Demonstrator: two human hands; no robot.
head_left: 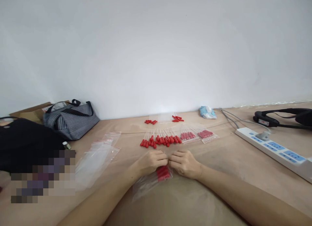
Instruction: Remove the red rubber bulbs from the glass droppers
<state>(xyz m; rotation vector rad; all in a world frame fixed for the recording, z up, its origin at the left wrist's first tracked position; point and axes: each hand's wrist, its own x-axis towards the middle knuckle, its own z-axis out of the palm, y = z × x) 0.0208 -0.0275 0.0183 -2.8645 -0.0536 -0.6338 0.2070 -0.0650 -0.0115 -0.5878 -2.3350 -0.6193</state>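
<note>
My left hand (154, 161) and my right hand (184, 163) are closed, meeting at the edge of a clear zip-lock bag (146, 188). Several droppers with red bulbs (162, 172) lie inside it, bulbs towards my fingers. Just beyond my hands, a row of loose droppers (161, 140) rests on the table, thin clear tubes pointing away from me. Two filled bags (205, 134) with red-bulbed droppers lie to the right of that row. Farther back are more red-bulbed droppers (177, 119). My fingertips partly hide the bag's edge.
Flat clear bags (97, 159) are spread at left, near a small bottle (66, 145), a black cloth item (26, 141) and a striped bag (70, 120). At right lie a power strip (275, 151), a blue tissue pack (207, 112) and a black headset (280, 117). A wall stands behind.
</note>
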